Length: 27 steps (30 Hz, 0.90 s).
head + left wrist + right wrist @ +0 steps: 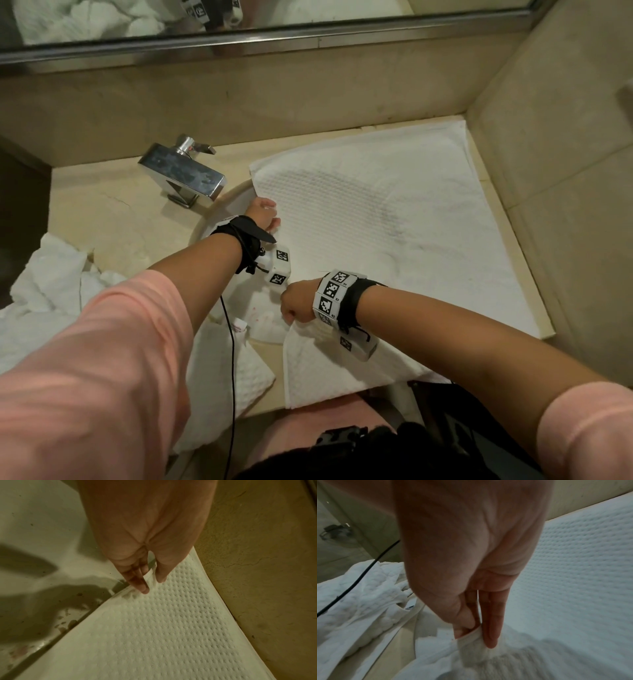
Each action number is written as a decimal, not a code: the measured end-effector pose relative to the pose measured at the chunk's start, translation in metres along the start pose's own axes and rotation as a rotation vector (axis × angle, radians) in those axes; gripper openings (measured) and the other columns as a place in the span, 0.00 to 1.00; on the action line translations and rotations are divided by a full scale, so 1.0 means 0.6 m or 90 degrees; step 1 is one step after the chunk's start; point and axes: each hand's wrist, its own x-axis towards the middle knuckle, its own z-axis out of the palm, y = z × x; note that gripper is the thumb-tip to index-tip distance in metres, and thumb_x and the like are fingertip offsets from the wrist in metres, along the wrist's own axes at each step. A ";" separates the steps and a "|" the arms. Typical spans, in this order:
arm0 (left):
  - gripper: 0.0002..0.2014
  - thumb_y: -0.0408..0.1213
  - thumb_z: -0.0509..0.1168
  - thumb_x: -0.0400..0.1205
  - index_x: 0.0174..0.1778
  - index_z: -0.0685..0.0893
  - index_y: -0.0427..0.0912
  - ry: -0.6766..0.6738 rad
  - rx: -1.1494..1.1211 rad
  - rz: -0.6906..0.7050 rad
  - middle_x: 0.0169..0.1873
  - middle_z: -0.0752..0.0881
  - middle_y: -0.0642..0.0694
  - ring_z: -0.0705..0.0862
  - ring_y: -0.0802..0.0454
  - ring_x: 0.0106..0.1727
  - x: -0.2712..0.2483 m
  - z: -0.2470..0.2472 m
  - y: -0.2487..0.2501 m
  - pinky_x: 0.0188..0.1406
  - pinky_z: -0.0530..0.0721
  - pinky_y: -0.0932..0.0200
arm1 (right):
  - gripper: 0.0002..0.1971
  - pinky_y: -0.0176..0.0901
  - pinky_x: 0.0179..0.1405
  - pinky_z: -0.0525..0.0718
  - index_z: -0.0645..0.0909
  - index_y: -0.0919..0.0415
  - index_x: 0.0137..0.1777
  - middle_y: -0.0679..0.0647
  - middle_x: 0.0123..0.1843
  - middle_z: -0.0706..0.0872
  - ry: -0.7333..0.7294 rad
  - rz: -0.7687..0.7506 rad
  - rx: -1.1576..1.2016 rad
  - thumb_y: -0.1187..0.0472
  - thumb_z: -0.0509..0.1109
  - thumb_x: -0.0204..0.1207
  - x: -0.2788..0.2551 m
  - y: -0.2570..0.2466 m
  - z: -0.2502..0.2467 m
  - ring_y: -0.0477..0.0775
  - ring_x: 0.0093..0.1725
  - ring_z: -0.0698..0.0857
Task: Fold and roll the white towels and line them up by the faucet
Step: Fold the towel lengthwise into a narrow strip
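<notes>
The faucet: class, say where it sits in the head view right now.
The faucet stands on the counter at upper left of the head view, behind the sink basin, just left of the spread white towel and beyond the left hand.

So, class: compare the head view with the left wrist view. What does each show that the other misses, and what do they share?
Only the head view shows the faucet, the mirror, the crumpled towels and the right hand gripping the spread towel's near edge. Only the left wrist view shows the fingers pinching a fold against the thumb. Both show the left hand on that towel beside the sink basin.
</notes>
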 end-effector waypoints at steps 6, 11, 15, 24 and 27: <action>0.16 0.33 0.64 0.84 0.67 0.80 0.37 -0.011 0.141 0.075 0.60 0.80 0.43 0.79 0.46 0.63 -0.008 -0.006 0.016 0.55 0.76 0.61 | 0.10 0.28 0.29 0.71 0.91 0.62 0.43 0.53 0.37 0.90 0.231 0.062 0.292 0.55 0.78 0.70 -0.053 0.030 0.025 0.42 0.29 0.76; 0.15 0.35 0.67 0.83 0.65 0.82 0.39 0.035 0.130 0.134 0.62 0.83 0.38 0.81 0.41 0.63 -0.018 0.004 0.036 0.63 0.79 0.55 | 0.01 0.22 0.27 0.70 0.88 0.64 0.36 0.47 0.31 0.86 0.307 0.131 0.448 0.69 0.77 0.65 -0.085 0.053 0.068 0.31 0.23 0.79; 0.11 0.29 0.66 0.81 0.57 0.85 0.41 0.044 0.098 0.167 0.49 0.86 0.41 0.83 0.44 0.52 -0.033 0.032 0.054 0.50 0.80 0.60 | 0.08 0.28 0.30 0.71 0.84 0.61 0.43 0.43 0.33 0.81 0.323 0.193 0.502 0.68 0.78 0.65 -0.115 0.064 0.081 0.37 0.30 0.75; 0.25 0.31 0.62 0.83 0.78 0.69 0.34 0.044 0.066 0.216 0.76 0.70 0.39 0.71 0.44 0.75 -0.074 0.101 0.137 0.64 0.69 0.69 | 0.12 0.35 0.30 0.73 0.78 0.59 0.40 0.52 0.32 0.78 0.351 0.246 0.851 0.59 0.81 0.68 -0.214 0.097 0.134 0.48 0.31 0.76; 0.27 0.30 0.66 0.79 0.76 0.72 0.37 0.053 0.012 0.250 0.73 0.72 0.39 0.75 0.42 0.71 -0.093 0.140 0.160 0.70 0.74 0.57 | 0.15 0.33 0.25 0.73 0.73 0.59 0.32 0.52 0.26 0.75 0.311 0.194 0.995 0.61 0.76 0.74 -0.251 0.115 0.156 0.44 0.24 0.73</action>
